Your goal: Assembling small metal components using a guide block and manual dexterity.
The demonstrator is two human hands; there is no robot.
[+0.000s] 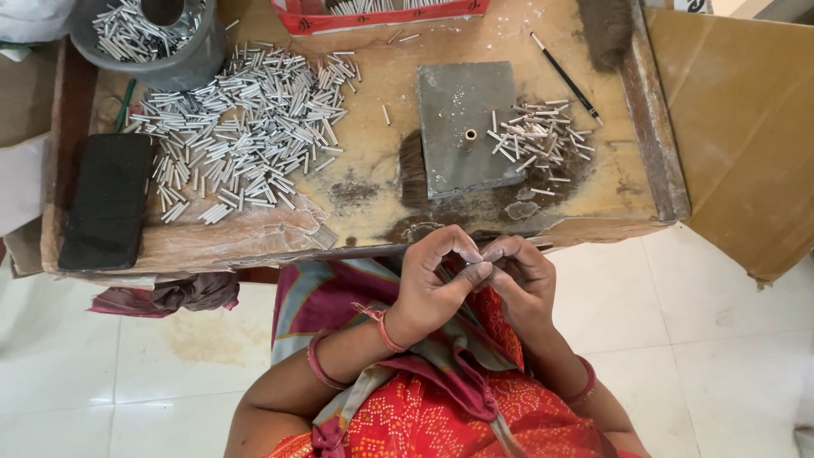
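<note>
Head view: I see left hand (434,276) and right hand (519,273) meeting over the lap, fingertips pinched on a small tube (472,255), barely visible. Beyond, worn wooden tray (373,178), grey slab (465,127), big tube pile (246,127), white tiled floor (721,322).

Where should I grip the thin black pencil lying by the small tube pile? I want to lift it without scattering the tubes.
Pinch the black pencil at its upper-left end, coming from above. It lies flat and diagonal on the wooden tray; that end sits on bare wood, while its lower-right end nears the small tube pile.
</note>
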